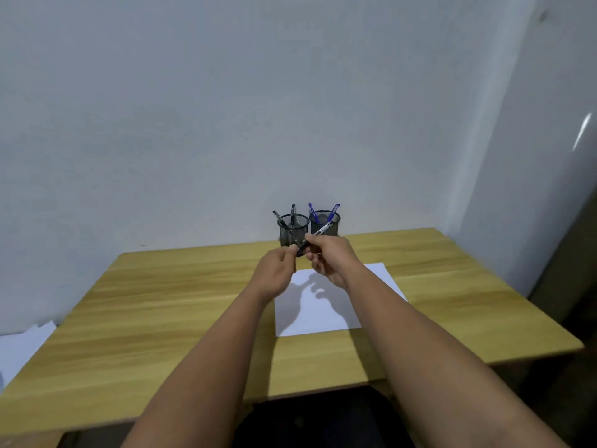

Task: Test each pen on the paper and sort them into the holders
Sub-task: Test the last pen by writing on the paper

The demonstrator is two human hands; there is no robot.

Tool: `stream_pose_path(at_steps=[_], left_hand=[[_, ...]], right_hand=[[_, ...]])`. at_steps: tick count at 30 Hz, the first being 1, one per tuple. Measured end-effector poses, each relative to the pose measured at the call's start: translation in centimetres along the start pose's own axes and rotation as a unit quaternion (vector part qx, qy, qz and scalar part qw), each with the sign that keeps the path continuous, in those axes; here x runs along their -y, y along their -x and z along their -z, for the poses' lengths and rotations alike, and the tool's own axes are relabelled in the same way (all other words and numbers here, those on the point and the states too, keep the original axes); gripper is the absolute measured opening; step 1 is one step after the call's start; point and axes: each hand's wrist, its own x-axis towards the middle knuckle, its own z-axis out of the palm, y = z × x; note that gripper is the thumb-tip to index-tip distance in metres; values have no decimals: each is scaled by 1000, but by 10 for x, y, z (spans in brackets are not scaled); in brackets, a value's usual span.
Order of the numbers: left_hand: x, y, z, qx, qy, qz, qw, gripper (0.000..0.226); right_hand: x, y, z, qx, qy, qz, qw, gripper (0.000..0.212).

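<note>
Holding: right hand [326, 258] grips a pen [318, 235] with curled fingers, raised above the far end of the paper [326, 313], pen slanting up to the right in front of the holders.
Left hand [277, 270]: fingers curled, pinching the pen's lower end, which looks dark; whether that is a cap I cannot tell.
Left holder [292, 229]: black mesh cup at the table's [161, 318] far edge, black pens [292, 212] standing in it.
Right holder [325, 221]: just beside it, blue pens [332, 211] inside.
Loose sheets [22, 345]: white, off the table's left side.
</note>
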Motion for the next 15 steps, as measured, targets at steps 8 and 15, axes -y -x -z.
stream_pose_path(at_steps=[8, 15], left_hand=[[-6, -8, -8, 49, 27, 54, 997, 44], [22, -3, 0, 76, 48, 83, 993, 46]], right_hand=[[-3, -13, 1, -22, -55, -45, 997, 28], [11, -54, 61, -212, -227, -13, 950, 24]])
